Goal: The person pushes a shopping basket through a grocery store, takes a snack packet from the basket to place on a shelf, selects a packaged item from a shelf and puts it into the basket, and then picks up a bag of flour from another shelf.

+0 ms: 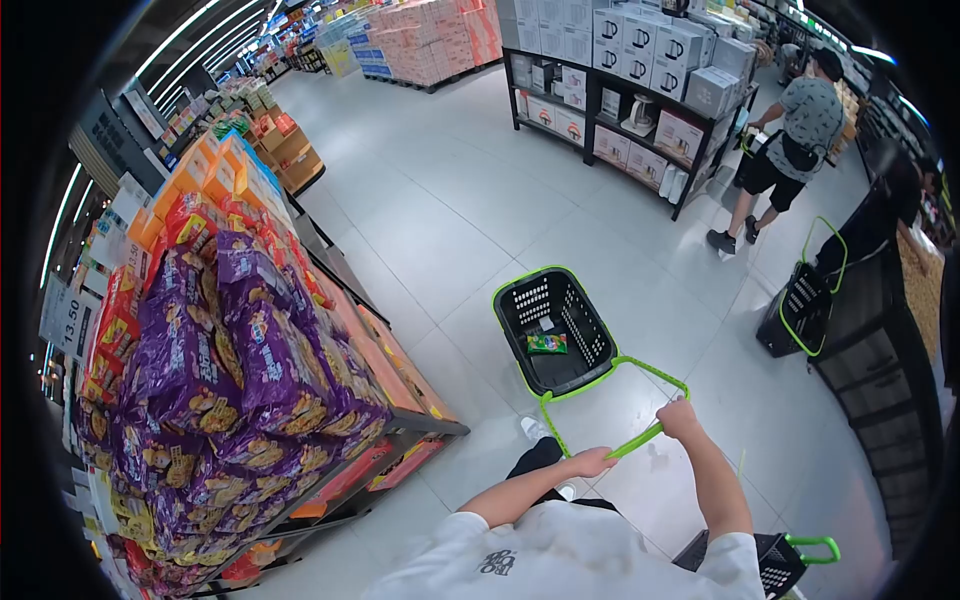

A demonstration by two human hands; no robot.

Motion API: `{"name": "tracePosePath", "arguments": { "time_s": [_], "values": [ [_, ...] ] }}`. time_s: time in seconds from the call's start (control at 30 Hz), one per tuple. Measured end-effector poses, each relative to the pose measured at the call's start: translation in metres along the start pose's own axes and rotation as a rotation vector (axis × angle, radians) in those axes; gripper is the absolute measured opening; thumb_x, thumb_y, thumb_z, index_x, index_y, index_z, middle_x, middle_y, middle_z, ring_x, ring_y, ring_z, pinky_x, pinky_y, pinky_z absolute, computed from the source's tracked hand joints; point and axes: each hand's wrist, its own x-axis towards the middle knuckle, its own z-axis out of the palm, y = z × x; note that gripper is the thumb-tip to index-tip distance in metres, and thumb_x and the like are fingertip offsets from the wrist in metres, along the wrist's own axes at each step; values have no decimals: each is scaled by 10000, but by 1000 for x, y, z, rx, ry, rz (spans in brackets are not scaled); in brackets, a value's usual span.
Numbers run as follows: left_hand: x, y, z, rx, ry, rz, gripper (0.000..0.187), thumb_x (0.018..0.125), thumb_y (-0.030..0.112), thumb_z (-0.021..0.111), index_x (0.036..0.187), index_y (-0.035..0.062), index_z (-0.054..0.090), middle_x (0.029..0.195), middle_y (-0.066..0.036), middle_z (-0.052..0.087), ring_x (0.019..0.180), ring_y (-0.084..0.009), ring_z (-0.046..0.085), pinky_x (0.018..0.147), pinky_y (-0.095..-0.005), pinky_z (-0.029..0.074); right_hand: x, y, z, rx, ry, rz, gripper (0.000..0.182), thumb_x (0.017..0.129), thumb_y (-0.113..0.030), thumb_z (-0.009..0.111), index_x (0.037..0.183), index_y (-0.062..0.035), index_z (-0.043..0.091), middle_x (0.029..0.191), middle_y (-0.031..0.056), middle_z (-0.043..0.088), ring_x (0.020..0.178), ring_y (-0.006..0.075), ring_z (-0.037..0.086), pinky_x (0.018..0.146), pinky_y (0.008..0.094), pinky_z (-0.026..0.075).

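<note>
A black shopping basket [556,330] with a bright green rim stands on the floor ahead of me. Its long green handle [637,440] reaches back toward my body. My left hand [592,462] is closed round the left part of the grip bar, and my right hand [680,418] is closed round its right end. Inside the basket lies a small green packet [546,344], with a small pale item behind it. The packet's label is too small to read.
Purple snack bags [270,365] are piled on a display at left, beside a price sign [70,315]. Boxed appliances fill a black shelf [640,140] ahead. A person [808,125] walks at right, near another basket [800,310]. One more basket [780,562] stands behind me.
</note>
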Motion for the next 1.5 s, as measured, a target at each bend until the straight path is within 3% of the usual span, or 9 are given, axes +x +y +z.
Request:
{"name": "tracePosePath", "arguments": {
  "time_s": [0.2, 0.47, 0.67, 0.8, 1.03, 1.13, 1.5],
  "values": [
    [67, 22, -78, -75, -150, 18, 433, 969, 383, 486, 996, -35, 597, 926, -214, 641, 878, -342, 612, 796, -452, 461, 66, 70, -33, -41, -43, -38, 58, 766, -155, 651, 791, -176, 698, 771, 45, 704, 798, 224, 685, 812, 401, 460],
    [93, 6, -196, -148, -195, -74, 429, 946, 378, 487, 1001, -31, 605, 862, -165, 658, 799, -285, 620, 758, -422, 474, 166, 89, -95, 19, -56, -61, 91, 752, -136, 641, 816, -171, 696, 781, 67, 702, 803, 239, 685, 846, 403, 442],
    [104, -21, -254, -75, 176, -131, 400, 936, 412, 520, 1031, 34, 612, 1017, -154, 673, 970, -337, 645, 829, -459, 484, 260, 105, -141, 1, 27, -174, 62, 731, -135, 646, 784, -146, 678, 723, 86, 678, 750, 262, 676, 781, 415, 439],
    [117, -29, -304, -49, 278, -303, 376, 931, 441, 539, 1031, 86, 608, 1061, -146, 664, 1015, -353, 630, 848, -483, 478, 328, 117, -175, -60, 50, -252, 57, 766, -148, 635, 782, -161, 689, 749, 68, 694, 778, 247, 686, 800, 436, 439],
    [173, -61, -419, -18, 314, -345, 418, 922, 444, 555, 1120, 80, 607, 1051, -166, 672, 1012, -363, 631, 837, -476, 484, 463, 159, -228, -94, 91, -366, 65, 762, -149, 636, 787, -160, 695, 753, 68, 695, 783, 256, 687, 813, 463, 437],
    [207, -75, -455, -23, 441, -330, 441, 914, 451, 561, 1144, 81, 623, 1081, -174, 671, 1014, -362, 632, 845, -464, 487, 512, 185, -252, -83, 89, -384, 62, 757, -147, 639, 777, -160, 696, 753, 65, 696, 780, 257, 687, 808, 464, 435],
    [225, -93, -610, -193, 551, -431, 369, 888, 367, 622, 1055, 40, 660, 1042, -193, 663, 999, -354, 628, 858, -440, 480, 675, 205, -330, -65, 167, -529, 64, 757, -188, 674, 803, -145, 688, 773, 68, 700, 776, 262, 689, 751, 445, 454]
  ]
}}
